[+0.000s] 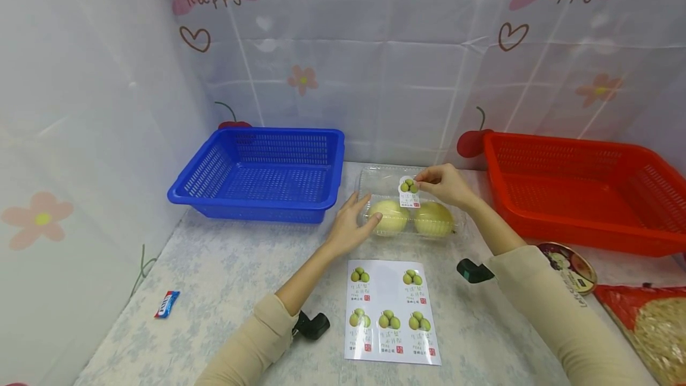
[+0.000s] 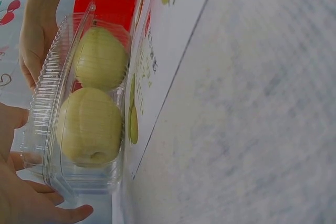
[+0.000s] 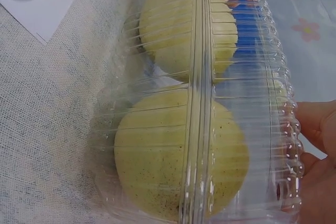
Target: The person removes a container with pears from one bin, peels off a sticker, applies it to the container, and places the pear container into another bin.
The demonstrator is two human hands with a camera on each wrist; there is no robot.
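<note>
A clear plastic clamshell box [image 1: 383,180] holds two round, pale yellow-green pears [image 2: 90,127]. At its left end my left hand [image 1: 351,226] rests with fingers spread, thumb over the front and fingertips along the side. My right hand [image 1: 443,184] pinches a white fruit-picture sticker [image 1: 409,200] by its upper right edge, over the lid. In the right wrist view, the right fingers [image 3: 315,129] show behind the box's ribbed side. Just in front of the box lies a sticker sheet [image 1: 387,282] with several stickers and a blank spot in its top row.
Behind to the left stands a blue basket [image 1: 316,210], and a red basket [image 1: 536,225] is at the right. A round tin [image 1: 573,264] and a red-edged bag [image 1: 659,326] lie near the right sleeve. A small blue-and-red packet [image 1: 167,304] lies at the left.
</note>
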